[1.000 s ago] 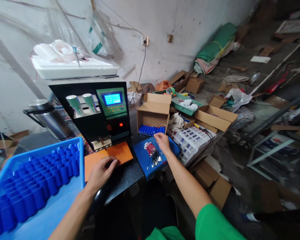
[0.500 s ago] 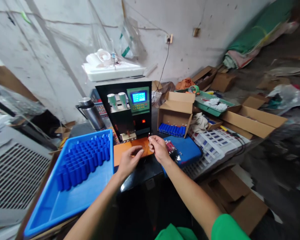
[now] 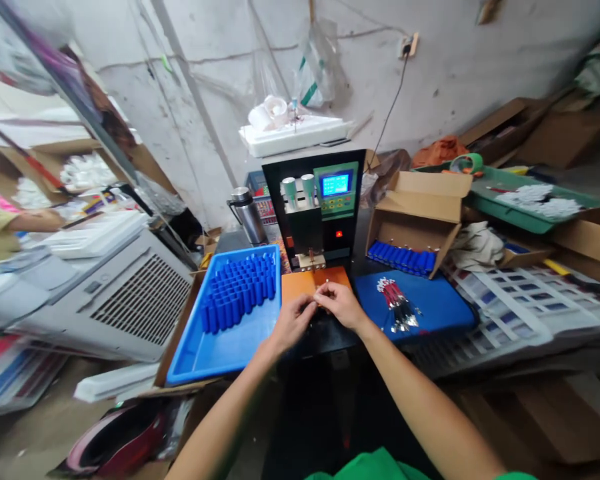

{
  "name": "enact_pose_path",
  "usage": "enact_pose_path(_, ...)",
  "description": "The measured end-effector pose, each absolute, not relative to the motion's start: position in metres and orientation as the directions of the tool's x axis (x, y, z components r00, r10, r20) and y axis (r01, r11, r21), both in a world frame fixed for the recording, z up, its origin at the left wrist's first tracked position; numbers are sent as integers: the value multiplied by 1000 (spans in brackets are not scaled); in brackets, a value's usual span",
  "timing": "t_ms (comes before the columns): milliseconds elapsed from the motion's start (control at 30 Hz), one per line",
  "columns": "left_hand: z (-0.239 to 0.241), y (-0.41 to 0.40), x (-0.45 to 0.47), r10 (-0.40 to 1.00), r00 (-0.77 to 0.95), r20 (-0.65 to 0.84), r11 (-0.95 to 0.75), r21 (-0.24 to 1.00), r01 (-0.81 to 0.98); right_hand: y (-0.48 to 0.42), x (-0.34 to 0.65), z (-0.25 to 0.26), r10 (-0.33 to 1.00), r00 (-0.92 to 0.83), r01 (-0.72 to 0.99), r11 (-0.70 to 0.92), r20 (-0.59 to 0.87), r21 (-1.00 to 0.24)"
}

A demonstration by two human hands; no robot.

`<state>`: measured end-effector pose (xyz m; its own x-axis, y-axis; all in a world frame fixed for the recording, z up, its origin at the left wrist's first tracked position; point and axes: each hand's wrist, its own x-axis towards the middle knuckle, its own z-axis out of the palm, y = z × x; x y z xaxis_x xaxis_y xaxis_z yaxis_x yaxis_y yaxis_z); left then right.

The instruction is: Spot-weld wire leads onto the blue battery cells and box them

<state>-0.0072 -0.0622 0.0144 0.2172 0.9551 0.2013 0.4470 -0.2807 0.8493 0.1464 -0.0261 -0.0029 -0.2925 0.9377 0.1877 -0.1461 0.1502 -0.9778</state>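
My left hand [image 3: 295,319] and my right hand [image 3: 340,305] meet fingertip to fingertip over the front of the orange board [image 3: 299,283]. A thin wire lead [image 3: 327,283] with a pale tip pokes up from my right hand's pinch; the rest of it is hidden. My left fingers are pinched too, but what is between them cannot be made out. Right behind the board stands a black spot welding machine [image 3: 300,235] with a lit blue screen. To the right, a bundle of red and black wire leads [image 3: 397,303] lies on a blue pad [image 3: 443,301].
At left, a blue tray [image 3: 190,360] holds rows of blue cylindrical cells [image 3: 237,290]. A cardboard box [image 3: 420,197] with more blue cells stands behind the pad. A metal thermos [image 3: 249,215] is beside the machine. At far left another person's arm [image 3: 35,220] shows.
The view has swung left. My left hand, apart with open fingers before, has closed its fingers and come against my right hand, which keeps its pinch on the wire lead.
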Motion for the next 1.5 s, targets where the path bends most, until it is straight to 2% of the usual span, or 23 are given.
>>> enact_pose_path(100, 16, -69, -22, 953, 225, 202, -294, 795, 531, -28, 145, -6, 925, -318, -111, 179, 205, -978)
enact_pose_path(167, 19, -66, -41, 949, 175, 261, -312, 710, 632, -27, 145, -8, 945, -264, -126, 166, 195, -978)
enact_pose_path(233, 22, -56, -64, 935, 115, 334, -288, 529, 799, -23, 144, -11, 970, -180, -147, 136, 162, -980)
enact_pose_path(267, 24, -50, -75, 932, 114, 344, -252, 388, 887, -22, 144, -12, 979, -146, -156, 119, 142, -981)
enact_pose_path(333, 25, -35, -93, 945, 127, 303, -164, 99, 982, -18, 144, -14, 987, -119, -173, 91, 112, -981)
enact_pose_path(400, 23, -24, -102, 962, 149, 227, -128, -106, 986, -16, 143, -15, 987, -125, -193, 76, 102, -978)
enact_pose_path(467, 20, -16, -104, 971, 165, 171, -130, -199, 971, -15, 142, -16, 986, -132, -207, 74, 103, -976)
enact_pose_path(533, 17, -13, -103, 973, 169, 161, -132, -217, 967, -13, 141, -18, 986, -131, -203, 79, 107, -976)
enact_pose_path(667, 13, -14, -102, 963, 177, 202, -154, -123, 980, -10, 141, -22, 984, -124, -192, 100, 125, -976)
enact_pose_path(733, 11, -17, -104, 968, 163, 192, -171, 27, 985, -9, 142, -23, 986, -119, -213, 91, 119, -973)
enact_pose_path(800, 10, -22, -106, 975, 120, 188, -164, 237, 958, -9, 142, -21, 990, -110, -250, 61, 91, -966)
enact_pose_path(867, 13, -27, -106, 967, 32, 252, -141, 427, 893, -9, 142, -19, 994, -97, -290, 26, 57, -957)
enact_pose_path(967, 24, -31, -95, 902, -150, 405, -170, 651, 740, -8, 143, -15, 998, -63, -348, -5, 18, -938)
enact_pose_path(1067, 31, -27, -69, 888, -187, 419, -268, 804, 531, -6, 144, -13, 1000, -20, -386, -8, -1, -922)
enact_pose_path(1200, 21, -12, -28, 931, -88, 354, -290, 865, 411, -4, 144, -14, 1000, 25, -413, -2, -13, -911)
enact_pose_path(1500, 10, 6, 3, 961, 99, 258, -275, 848, 453, 2, 145, -16, 999, 52, -467, 15, -10, -884)
